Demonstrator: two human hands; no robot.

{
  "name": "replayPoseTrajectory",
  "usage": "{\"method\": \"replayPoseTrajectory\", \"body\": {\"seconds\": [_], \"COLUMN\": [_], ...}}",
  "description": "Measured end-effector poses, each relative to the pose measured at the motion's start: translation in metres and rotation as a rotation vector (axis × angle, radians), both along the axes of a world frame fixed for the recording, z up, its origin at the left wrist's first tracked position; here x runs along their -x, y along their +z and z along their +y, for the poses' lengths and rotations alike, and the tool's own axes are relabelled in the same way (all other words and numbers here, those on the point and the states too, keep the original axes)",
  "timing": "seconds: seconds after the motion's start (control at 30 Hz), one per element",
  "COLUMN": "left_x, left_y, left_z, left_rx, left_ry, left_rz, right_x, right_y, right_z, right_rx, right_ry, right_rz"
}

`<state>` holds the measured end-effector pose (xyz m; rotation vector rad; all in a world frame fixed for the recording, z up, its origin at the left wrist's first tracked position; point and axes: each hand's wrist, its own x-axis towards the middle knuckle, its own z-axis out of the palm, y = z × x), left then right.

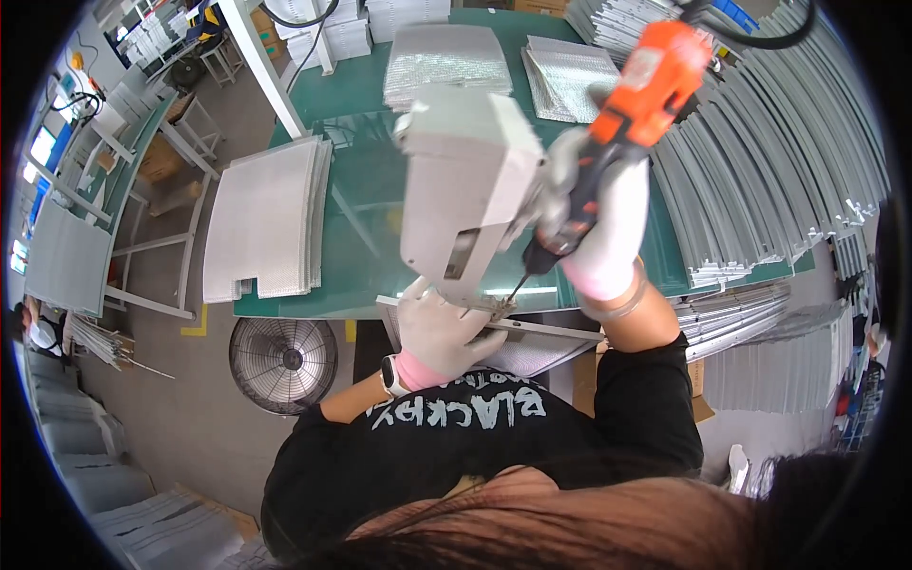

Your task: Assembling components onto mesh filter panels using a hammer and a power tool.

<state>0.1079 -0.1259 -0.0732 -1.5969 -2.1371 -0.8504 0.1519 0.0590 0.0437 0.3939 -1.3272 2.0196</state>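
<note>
My right hand [608, 218], in a white glove, is wrapped round an orange and black power screwdriver [651, 85]. Its thin bit points down to small metal pieces [503, 306] at the near table edge. My left hand [437, 328], also gloved, rests on a metal-framed panel [556, 332], thumb and fingers close to the bit tip. That panel leans between the table edge and my body; its lower part is partly hidden. Just beyond my left hand stands a white box-shaped housing [465, 190] with a dark slot, slightly blurred. It hides part of the table.
A green table [361, 209] spans the front. Flat white panels [266, 223] are stacked at its left, wrapped sheets [446, 62] at the back. Long rows of grey metal panels [760, 152] fill the right side. A floor fan [283, 366] stands at the lower left, beside the table.
</note>
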Motion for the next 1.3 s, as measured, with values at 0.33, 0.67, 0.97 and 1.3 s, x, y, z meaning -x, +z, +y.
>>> {"method": "replayPoseTrajectory", "body": {"seconds": [0.33,0.67,0.97,1.3], "left_x": [-0.011,-0.011,0.015,0.174], "left_y": [-0.021,-0.034,0.006,0.054], "left_z": [0.001,0.009,0.006,0.059], "left_rx": [-0.055,-0.145,0.025,0.125], "left_ry": [-0.067,-0.205,0.01,0.275], "left_rz": [-0.146,-0.232,0.031,-0.038], "right_x": [-0.009,-0.007,0.023,0.032], "right_y": [-0.021,-0.031,0.038,0.131], "right_z": [-0.009,-0.011,0.017,0.1], "right_rx": [0.135,0.138,-0.004,-0.889], "right_ry": [0.096,0.159,-0.133,-0.992], "right_rz": [-0.122,-0.088,-0.043,-0.01]}}
